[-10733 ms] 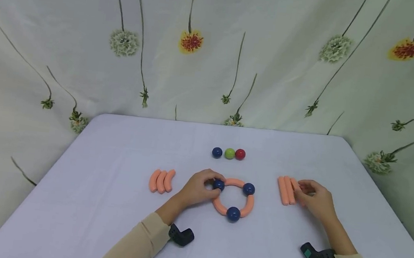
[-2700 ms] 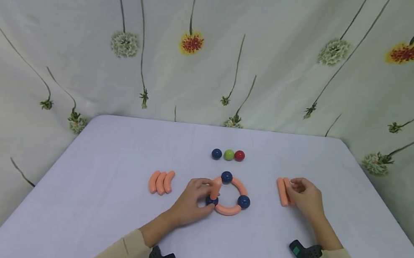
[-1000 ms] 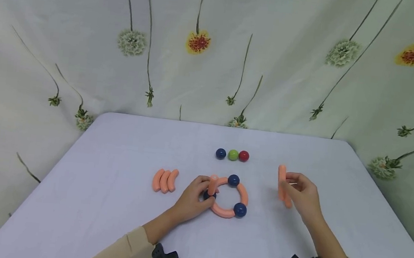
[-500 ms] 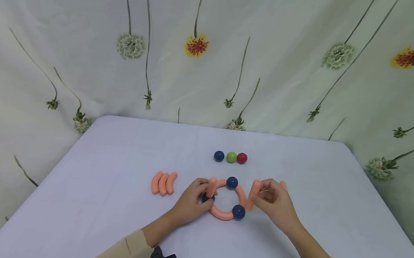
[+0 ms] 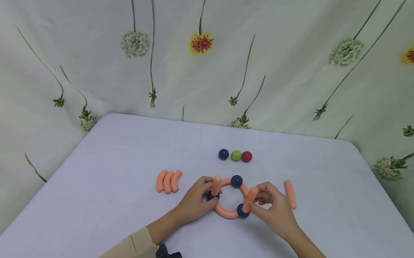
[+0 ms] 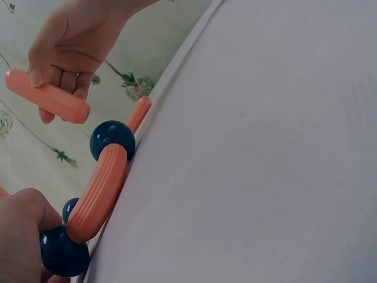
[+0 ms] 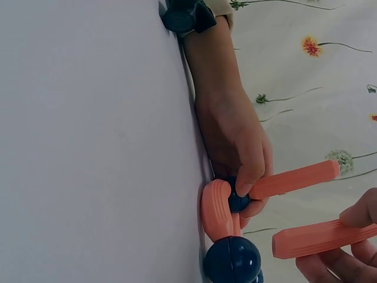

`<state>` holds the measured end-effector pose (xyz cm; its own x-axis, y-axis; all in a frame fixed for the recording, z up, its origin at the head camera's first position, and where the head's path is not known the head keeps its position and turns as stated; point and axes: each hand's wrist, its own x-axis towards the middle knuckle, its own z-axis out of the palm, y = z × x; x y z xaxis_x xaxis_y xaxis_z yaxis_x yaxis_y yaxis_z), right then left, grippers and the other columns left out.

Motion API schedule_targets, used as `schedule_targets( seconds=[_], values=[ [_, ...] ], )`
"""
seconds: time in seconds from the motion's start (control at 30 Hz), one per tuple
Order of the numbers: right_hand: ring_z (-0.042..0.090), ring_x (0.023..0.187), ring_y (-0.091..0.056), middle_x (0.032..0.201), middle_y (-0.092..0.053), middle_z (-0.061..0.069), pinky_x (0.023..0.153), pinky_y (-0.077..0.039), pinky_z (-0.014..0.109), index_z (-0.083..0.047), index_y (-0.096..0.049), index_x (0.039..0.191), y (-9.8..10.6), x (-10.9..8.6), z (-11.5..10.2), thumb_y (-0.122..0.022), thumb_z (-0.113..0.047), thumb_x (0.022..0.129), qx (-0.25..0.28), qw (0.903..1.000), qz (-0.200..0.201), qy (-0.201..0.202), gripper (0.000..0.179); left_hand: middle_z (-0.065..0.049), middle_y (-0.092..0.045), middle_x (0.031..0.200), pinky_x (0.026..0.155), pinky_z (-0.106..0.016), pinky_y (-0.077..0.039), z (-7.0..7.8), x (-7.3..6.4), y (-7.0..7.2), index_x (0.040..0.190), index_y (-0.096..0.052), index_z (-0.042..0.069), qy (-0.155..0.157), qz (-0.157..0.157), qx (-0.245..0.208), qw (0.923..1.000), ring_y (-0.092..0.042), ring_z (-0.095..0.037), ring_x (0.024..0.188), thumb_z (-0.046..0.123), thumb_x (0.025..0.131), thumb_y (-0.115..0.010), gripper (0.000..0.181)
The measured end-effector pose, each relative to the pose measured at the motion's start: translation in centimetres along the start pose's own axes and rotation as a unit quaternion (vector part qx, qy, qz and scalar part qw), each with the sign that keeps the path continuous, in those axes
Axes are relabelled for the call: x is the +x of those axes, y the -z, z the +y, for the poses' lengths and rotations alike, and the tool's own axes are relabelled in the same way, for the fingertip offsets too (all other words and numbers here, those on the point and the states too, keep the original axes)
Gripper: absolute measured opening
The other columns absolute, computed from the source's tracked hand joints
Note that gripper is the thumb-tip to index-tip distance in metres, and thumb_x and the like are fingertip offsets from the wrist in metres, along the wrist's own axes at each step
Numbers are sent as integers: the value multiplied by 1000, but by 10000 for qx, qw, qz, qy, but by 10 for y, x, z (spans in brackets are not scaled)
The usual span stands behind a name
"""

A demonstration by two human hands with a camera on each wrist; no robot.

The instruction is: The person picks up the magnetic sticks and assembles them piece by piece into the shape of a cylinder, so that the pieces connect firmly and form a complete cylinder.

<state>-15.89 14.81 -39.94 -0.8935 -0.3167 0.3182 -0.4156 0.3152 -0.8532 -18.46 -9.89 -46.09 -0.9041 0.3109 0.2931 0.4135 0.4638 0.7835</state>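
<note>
A ring of curved orange toy sticks (image 5: 226, 213) and blue balls lies on the table. My left hand (image 5: 196, 199) grips the ring's left blue ball (image 6: 63, 252); a straight orange stick (image 5: 216, 185) stands up from this ball. My right hand (image 5: 274, 205) pinches another straight orange stick (image 7: 312, 239), tilted above the front-right blue ball (image 5: 242, 211). In the left wrist view a gap shows between that held stick (image 6: 47, 97) and the nearby ball (image 6: 112, 140). At the ring's back sits a third blue ball (image 5: 237, 181), touched by neither hand.
Several curved orange sticks, three in a row (image 5: 167, 181), lie left of the ring. One straight stick (image 5: 290, 194) lies to the right, behind my right hand. Farther back are loose balls: blue (image 5: 223, 154), green (image 5: 236, 155) and red (image 5: 247, 156). A flowered cloth hangs behind the table.
Over these frames a straight stick came to stand on the left ball. The right hand took another from the right-hand group and carried it left over the ring; one stick stays there.
</note>
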Motion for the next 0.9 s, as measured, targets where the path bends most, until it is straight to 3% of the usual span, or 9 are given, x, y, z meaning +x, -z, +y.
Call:
schedule_targets(
  seconds=[0.47, 0.9],
  values=[
    [12, 87, -66, 84, -73, -3, 72, -51, 30, -7, -58, 96, -3, 1, 6, -76, -2, 81, -408, 9987, 191, 249, 24, -3, -53, 122, 100, -41, -41, -2, 2, -1, 103, -68, 12, -33, 27, 16, 10000, -51, -19, 117, 11, 82, -63, 21],
    [13, 87, -68, 87, -73, -5, 74, -52, 30, -7, -61, 98, -7, -3, 17, -78, -6, 81, -563, 9983, -48, -108, 25, -2, -52, 123, 100, -43, -41, 2, 1, 2, 104, -68, 12, 142, -39, -80, 9999, -51, -18, 115, 12, 83, -64, 21]
  ],
)
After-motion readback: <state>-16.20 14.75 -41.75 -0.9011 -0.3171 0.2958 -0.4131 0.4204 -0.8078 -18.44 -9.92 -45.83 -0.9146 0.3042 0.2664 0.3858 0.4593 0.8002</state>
